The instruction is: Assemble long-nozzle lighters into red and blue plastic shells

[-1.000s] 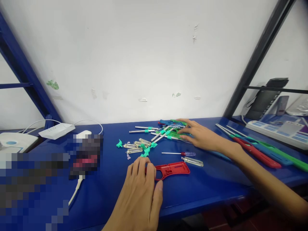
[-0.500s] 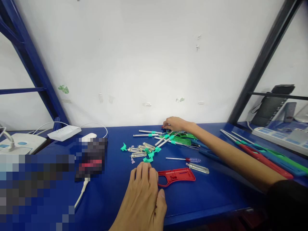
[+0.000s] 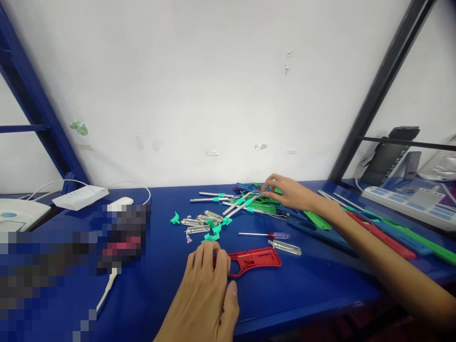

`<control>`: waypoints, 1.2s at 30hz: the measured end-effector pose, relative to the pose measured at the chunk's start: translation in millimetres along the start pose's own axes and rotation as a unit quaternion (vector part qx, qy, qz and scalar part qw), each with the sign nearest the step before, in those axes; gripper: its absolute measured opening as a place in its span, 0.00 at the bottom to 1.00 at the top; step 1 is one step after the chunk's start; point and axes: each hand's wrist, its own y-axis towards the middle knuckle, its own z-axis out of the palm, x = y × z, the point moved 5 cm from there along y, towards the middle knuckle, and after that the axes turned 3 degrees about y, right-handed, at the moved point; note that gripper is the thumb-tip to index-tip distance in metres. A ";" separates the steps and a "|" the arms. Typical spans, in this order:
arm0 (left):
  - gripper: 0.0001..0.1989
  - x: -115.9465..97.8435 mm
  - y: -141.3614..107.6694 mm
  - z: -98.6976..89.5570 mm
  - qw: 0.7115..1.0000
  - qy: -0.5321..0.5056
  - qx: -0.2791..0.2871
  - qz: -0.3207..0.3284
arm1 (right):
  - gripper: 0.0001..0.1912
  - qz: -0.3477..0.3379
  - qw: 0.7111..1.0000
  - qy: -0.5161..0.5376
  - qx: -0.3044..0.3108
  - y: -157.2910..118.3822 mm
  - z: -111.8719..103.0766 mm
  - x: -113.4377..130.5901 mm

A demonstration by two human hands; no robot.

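My left hand (image 3: 204,287) is in front, fingers curled over the left end of a red gas-lighter shell half (image 3: 258,259), which lies inner side up on the table. My right hand (image 3: 288,191) reaches over the pile at the back, fingers bent together among thin wires; what they hold is hidden. Below it lie a green shell piece (image 3: 261,207) and metal lighter tubes (image 3: 233,205) with teal collars. A screwdriver (image 3: 280,235) and a clear fuel tank (image 3: 287,247) lie behind the red shell. Several more tanks (image 3: 197,230) and teal clips (image 3: 216,228) are to the left.
Whole lighters lie at right, among them a red one (image 3: 383,235). A white power strip (image 3: 406,204) is behind them. On the left are a white box (image 3: 80,196), a white cable (image 3: 105,294) and a blurred-out area. A wall (image 3: 213,95) closes the back of the blue table (image 3: 302,294).
My right hand has moved from the back edge rightward and nearer over the pile, uncovering blue and red pieces there. The view has shifted slightly right; my left hand stays on the red shell.
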 end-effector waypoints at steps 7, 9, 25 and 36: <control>0.30 -2.1 -11.5 13.8 0.998 0.054 -0.009 0.037 | 0.18 -0.020 0.999 -0.029 0.001 -32.9 19.8 26.4; 0.31 -2.9 -12.5 15.3 0.998 0.059 -0.032 0.001 | 0.17 -0.029 0.999 -0.042 0.001 -31.5 27.6 32.3; 0.22 -7.0 -2.3 10.3 0.995 0.077 -0.048 0.036 | 0.17 0.059 0.995 0.046 -0.061 -14.4 -14.4 26.5; 0.22 -9.5 8.1 -5.3 0.999 0.022 0.040 0.011 | 0.20 0.134 0.970 0.134 -0.151 -55.6 -54.6 38.8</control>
